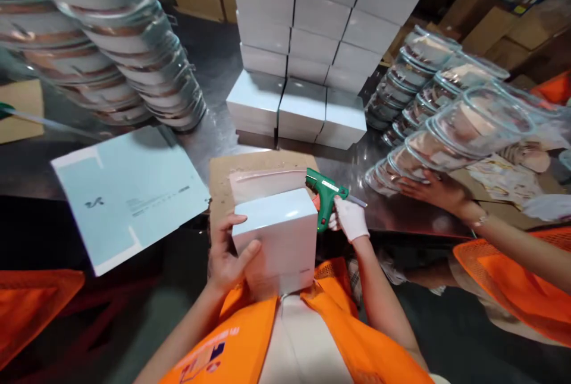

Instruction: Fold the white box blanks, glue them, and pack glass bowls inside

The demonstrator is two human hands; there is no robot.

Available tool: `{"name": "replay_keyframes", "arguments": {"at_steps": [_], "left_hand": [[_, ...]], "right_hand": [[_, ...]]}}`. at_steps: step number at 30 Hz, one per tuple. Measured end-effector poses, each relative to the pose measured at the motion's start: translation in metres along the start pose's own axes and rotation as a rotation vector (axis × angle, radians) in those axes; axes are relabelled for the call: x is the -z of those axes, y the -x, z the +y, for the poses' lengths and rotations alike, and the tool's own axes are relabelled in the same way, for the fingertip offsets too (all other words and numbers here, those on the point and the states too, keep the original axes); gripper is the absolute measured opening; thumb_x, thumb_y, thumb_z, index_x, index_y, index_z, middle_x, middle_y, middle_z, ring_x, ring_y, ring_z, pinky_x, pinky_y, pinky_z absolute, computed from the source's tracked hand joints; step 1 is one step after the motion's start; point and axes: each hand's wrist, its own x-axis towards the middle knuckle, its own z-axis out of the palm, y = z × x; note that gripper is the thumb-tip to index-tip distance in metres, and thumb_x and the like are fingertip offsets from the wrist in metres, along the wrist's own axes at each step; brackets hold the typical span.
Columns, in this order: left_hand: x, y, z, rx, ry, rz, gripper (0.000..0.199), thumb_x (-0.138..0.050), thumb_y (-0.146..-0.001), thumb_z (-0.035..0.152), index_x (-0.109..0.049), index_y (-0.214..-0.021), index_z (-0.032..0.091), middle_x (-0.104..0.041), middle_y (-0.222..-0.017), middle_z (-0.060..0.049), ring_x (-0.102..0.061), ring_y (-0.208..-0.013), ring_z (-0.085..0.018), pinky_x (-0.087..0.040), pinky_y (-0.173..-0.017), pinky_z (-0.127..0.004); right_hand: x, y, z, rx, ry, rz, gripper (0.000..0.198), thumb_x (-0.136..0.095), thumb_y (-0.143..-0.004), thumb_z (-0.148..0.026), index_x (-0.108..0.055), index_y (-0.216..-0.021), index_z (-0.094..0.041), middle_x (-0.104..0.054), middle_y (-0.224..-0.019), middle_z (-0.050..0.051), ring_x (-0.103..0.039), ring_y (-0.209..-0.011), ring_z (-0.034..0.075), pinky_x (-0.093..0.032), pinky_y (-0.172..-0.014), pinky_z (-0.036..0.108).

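My bare left hand (229, 253) grips a white box (281, 247) by its left side, with the thumb on the near face. The box is tilted toward me, and a flap (267, 185) stands up at its far edge. In my right hand (350, 217), which wears a white glove, is a green glue gun (329, 191). A glue stick juts from its back end, and its nozzle points left at the flap. Under the box lies a brown cardboard sheet (220, 176) on the metal table.
White boxes (316, 21) are stacked high ahead. Clear round containers stand in tall stacks at left (147, 45) and right (446, 128); a co-worker's hand (432, 194) touches the right ones. A flat printed carton (134, 200) overhangs the table edge.
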Motion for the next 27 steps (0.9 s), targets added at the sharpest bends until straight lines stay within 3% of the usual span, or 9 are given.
{"name": "replay_keyframes", "arguments": {"at_steps": [3, 7, 10, 14, 16, 20, 22, 25, 27], "left_hand": [[-0.007, -0.002, -0.002, 0.019, 0.072, -0.029, 0.042, -0.084, -0.083, 0.050, -0.067, -0.111, 0.024, -0.067, -0.111, -0.005, -0.068, -0.109, -0.023, -0.055, -0.095, -0.034], [-0.021, -0.004, 0.005, 0.039, 0.193, -0.121, 0.041, -0.085, -0.082, 0.050, -0.068, -0.108, 0.024, -0.068, -0.117, -0.008, -0.066, -0.120, -0.027, -0.055, -0.101, -0.039], [-0.029, -0.002, 0.010, 0.075, 0.246, -0.143, 0.039, -0.084, -0.083, 0.050, -0.067, -0.106, 0.024, -0.065, -0.135, -0.013, -0.060, -0.136, -0.033, -0.051, -0.110, -0.045], [-0.033, -0.003, 0.005, 0.136, 0.391, -0.103, 0.060, -0.083, -0.085, 0.050, -0.050, -0.132, 0.034, -0.066, -0.126, -0.009, -0.070, -0.123, -0.029, -0.057, -0.103, -0.046], [-0.030, -0.005, 0.002, 0.086, 0.449, -0.132, 0.061, -0.083, -0.086, 0.044, -0.046, -0.135, 0.040, -0.064, -0.123, -0.005, -0.071, -0.120, -0.027, -0.058, -0.102, -0.046], [-0.021, -0.006, 0.002, -0.007, 0.339, -0.263, 0.020, -0.079, -0.090, 0.037, -0.068, -0.105, 0.028, -0.059, -0.122, -0.007, -0.062, -0.130, -0.029, -0.052, -0.112, -0.050], [-0.019, -0.007, 0.005, -0.022, 0.289, -0.284, 0.015, -0.077, -0.091, 0.036, -0.070, -0.099, 0.025, -0.059, -0.120, -0.008, -0.063, -0.129, -0.029, -0.052, -0.112, -0.051], [-0.015, -0.012, 0.010, -0.031, 0.222, -0.241, 0.017, -0.078, -0.089, 0.037, -0.069, -0.096, 0.024, -0.060, -0.116, -0.007, -0.067, -0.121, -0.030, -0.055, -0.105, -0.051], [-0.009, -0.022, 0.011, -0.048, 0.194, -0.133, 0.020, -0.079, -0.088, 0.035, -0.065, -0.099, 0.026, -0.059, -0.119, -0.005, -0.066, -0.121, -0.028, -0.053, -0.108, -0.049]], "right_hand": [[0.004, 0.018, -0.023, 0.113, -0.045, 0.039, 0.045, -0.078, -0.082, -0.061, -0.076, -0.098, -0.019, -0.079, -0.078, 0.005, -0.073, -0.070, 0.019, -0.060, -0.066, 0.028], [-0.018, 0.029, -0.047, 0.170, -0.194, -0.327, 0.052, -0.090, -0.070, -0.053, -0.078, -0.108, -0.020, -0.082, -0.105, 0.005, -0.076, -0.095, 0.024, -0.062, -0.084, 0.034], [-0.025, 0.029, -0.043, 0.155, -0.284, -0.357, 0.054, -0.092, -0.072, -0.053, -0.077, -0.112, -0.022, -0.082, -0.105, 0.004, -0.076, -0.095, 0.025, -0.062, -0.089, 0.037], [-0.007, 0.032, -0.026, 0.450, -0.234, -0.533, 0.077, -0.070, -0.077, -0.090, -0.079, -0.114, -0.023, -0.077, -0.128, 0.011, -0.071, -0.122, 0.032, -0.053, -0.111, 0.048], [0.002, 0.035, -0.024, 0.639, -0.112, -0.661, 0.079, -0.068, -0.078, -0.090, -0.079, -0.119, -0.024, -0.072, -0.140, 0.014, -0.067, -0.131, 0.033, -0.049, -0.117, 0.051], [0.005, 0.042, -0.027, 0.854, 0.148, -0.629, 0.036, -0.078, -0.095, -0.051, -0.077, -0.122, -0.026, -0.072, -0.138, 0.013, -0.068, -0.129, 0.026, -0.052, -0.114, 0.046], [0.002, 0.042, -0.027, 0.876, 0.169, -0.638, 0.024, -0.071, -0.101, -0.043, -0.078, -0.118, -0.027, -0.074, -0.135, 0.012, -0.069, -0.129, 0.024, -0.054, -0.113, 0.044], [-0.001, 0.039, -0.020, 0.820, 0.127, -0.588, 0.031, -0.074, -0.098, -0.051, -0.077, -0.119, -0.028, -0.067, -0.145, 0.012, -0.066, -0.133, 0.025, -0.052, -0.115, 0.044], [0.000, 0.040, -0.011, 0.721, 0.030, -0.375, 0.059, -0.083, -0.084, -0.066, -0.071, -0.129, -0.029, -0.061, -0.151, 0.014, -0.066, -0.130, 0.027, -0.056, -0.110, 0.044]]}}
